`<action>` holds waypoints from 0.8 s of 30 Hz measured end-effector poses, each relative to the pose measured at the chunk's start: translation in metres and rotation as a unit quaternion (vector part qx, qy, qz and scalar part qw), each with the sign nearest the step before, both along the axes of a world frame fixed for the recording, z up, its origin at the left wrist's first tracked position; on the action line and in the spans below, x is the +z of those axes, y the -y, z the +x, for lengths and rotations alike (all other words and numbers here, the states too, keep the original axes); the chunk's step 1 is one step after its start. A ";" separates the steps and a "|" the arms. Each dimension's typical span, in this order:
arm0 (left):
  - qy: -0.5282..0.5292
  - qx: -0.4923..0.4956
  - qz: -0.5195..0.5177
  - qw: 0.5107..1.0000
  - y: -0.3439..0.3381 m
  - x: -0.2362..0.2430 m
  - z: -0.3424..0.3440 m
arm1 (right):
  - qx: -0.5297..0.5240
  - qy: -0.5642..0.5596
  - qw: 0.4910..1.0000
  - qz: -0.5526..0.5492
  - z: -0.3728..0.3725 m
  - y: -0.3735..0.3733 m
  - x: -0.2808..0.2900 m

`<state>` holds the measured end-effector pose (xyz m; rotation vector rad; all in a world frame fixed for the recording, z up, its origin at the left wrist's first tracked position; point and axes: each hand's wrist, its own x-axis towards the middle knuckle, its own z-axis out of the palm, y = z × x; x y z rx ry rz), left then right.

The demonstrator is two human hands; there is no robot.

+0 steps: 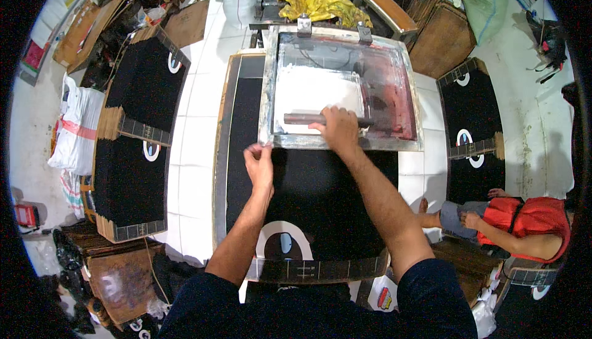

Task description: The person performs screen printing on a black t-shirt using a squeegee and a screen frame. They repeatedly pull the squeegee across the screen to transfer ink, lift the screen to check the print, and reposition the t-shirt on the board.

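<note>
A screen-printing frame (306,141) lies over the far part of a black panel (327,191) on the work table, held by clamps (304,25) along its far edge. White ink (311,95) covers the mesh's left and middle; its right side is stained reddish. My right hand (340,132) is closed round the handle of a squeegee (298,119), which lies crosswise inside the frame near its near edge. My left hand (259,165) pinches the frame's near left corner. A white ring with a blue-and-white eye print (286,244) shows at the panel's near end.
Stacks of black printed panels stand left (132,166) and right (475,111). A seated person in a red top (524,228) is at the lower right. Beyond the frame lie a yellow cloth (320,4) and a wooden board (387,9). White sacks (77,123) lean at the left.
</note>
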<state>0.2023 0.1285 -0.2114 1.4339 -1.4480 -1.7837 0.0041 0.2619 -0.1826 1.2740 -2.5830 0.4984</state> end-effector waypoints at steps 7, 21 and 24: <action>0.162 -0.273 -0.544 0.777 0.031 -0.025 0.000 | 0.028 0.068 0.988 0.138 -0.035 0.012 0.017; 0.208 -0.272 -0.519 0.784 0.028 -0.031 -0.004 | 0.025 0.098 0.984 0.149 -0.186 0.097 0.000; 0.198 -0.272 -0.515 0.789 0.028 -0.030 -0.005 | 0.016 0.056 0.991 0.123 -0.167 0.092 -0.002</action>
